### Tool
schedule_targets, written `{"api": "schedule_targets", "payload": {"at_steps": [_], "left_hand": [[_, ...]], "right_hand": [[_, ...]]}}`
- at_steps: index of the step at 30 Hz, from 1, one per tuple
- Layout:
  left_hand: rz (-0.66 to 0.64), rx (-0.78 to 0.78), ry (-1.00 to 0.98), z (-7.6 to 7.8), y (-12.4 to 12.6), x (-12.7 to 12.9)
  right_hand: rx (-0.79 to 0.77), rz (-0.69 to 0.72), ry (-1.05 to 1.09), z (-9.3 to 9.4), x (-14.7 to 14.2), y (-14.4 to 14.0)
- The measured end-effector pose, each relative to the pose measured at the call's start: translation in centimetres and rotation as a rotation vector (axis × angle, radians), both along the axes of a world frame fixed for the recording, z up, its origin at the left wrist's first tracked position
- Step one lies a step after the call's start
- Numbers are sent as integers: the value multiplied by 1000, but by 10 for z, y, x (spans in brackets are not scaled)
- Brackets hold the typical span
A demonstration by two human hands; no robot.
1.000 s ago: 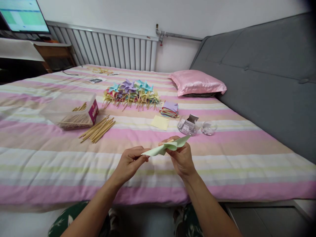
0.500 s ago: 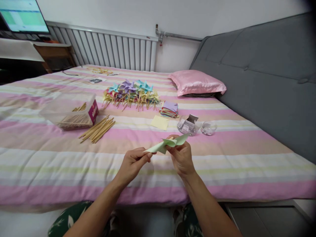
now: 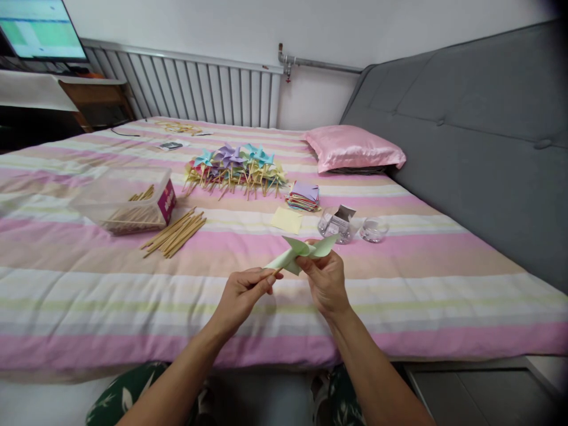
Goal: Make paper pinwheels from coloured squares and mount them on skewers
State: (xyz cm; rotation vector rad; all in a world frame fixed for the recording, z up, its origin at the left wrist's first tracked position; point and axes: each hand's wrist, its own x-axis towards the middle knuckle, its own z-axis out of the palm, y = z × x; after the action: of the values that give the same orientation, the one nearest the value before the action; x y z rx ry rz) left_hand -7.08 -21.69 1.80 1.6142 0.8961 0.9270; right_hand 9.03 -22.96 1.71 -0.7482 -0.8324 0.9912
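A pale green paper pinwheel is held between my two hands, above the near part of the bed. My left hand is closed on a thin wooden stick, which runs up toward the pinwheel. The fingers of my right hand pinch the pinwheel near its middle, with the thumb on the near side. What lies under that thumb is hidden. Just beyond my hands lies a yellow paper square. A stack of coloured paper squares sits behind it.
Left of my hands are loose wooden sticks and a clear plastic box with more sticks. Finished pinwheels are heaped farther back. At right stand a clear container, a small round dish and a pink pillow.
The pinwheel has tilted, so its blades show more and one points up at the left. The stick by my left fingers now shows. Both hands stay in nearly the same place.
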Motion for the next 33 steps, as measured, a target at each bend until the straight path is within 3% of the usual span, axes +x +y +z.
{"api": "schedule_targets", "payload": {"at_steps": [10, 17, 24, 28, 33], "left_hand": [[-32, -52, -33, -2, -2, 2], [-65, -224, 4, -2, -1, 8], [-145, -196, 163, -16, 5, 1], [-198, -199, 190, -24, 7, -3], [-207, -266, 104, -22, 9, -3]], "right_hand": [[-18, -29, 20, 1, -1, 2], [-74, -138, 18, 0, -5, 8], [-220, -228, 12, -7, -1, 11], [-236, -197, 11, -9, 0, 12], [-212, -123, 23, -8, 1, 11]]}}
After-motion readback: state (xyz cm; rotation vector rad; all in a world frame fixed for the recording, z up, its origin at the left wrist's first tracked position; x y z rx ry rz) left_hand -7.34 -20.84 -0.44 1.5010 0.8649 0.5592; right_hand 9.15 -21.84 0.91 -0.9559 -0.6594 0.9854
